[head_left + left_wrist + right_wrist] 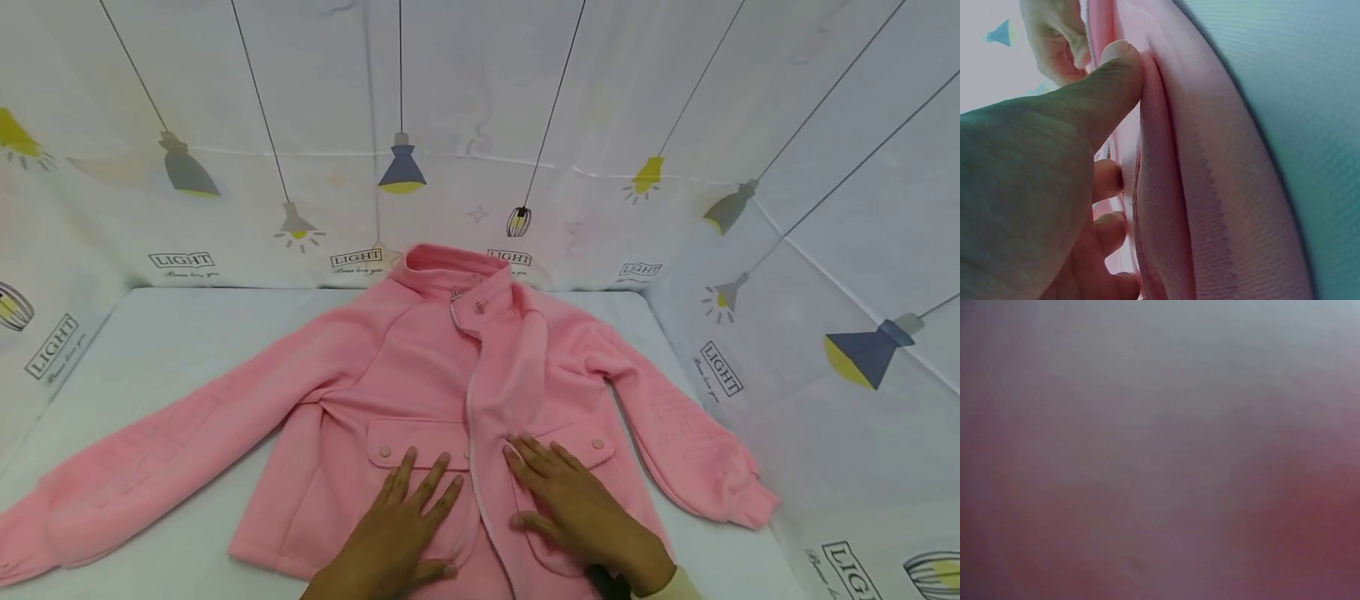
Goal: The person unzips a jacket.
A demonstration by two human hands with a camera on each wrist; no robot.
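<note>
Your pink fleece jacket with a stand-up collar (450,375) lies face up on the white padded table top (165,333), collar at the far side and hem at the near edge. Its white zip (471,400) runs down the middle and is closed. The left sleeve (150,467) stretches out to the near left, the right sleeve (690,433) bends down toward the near right, its cuff close to the table's right edge.

Your left hand (405,521) lies flat on the jacket's left front, fingers straight and spread, over the flap pocket (416,442) with its small pink snap button (385,451). It grips nothing. From the left wrist view your thumb (1107,87) presses against a fold of the pink fabric, with the other fingers stretched out below it.

Your right hand (577,508) lies flat just right of the zip, fingers straight and slightly fanned, fingertips at the right pocket flap (581,446). It holds nothing either. The right wrist view is only a pinkish-grey blur, too close to tell anything.

The two hands sit side by side, near each other, with the zip between them. Behind and to both sides hangs a white curtain printed with hanging lamps and the word LIGHT (480,125).
</note>
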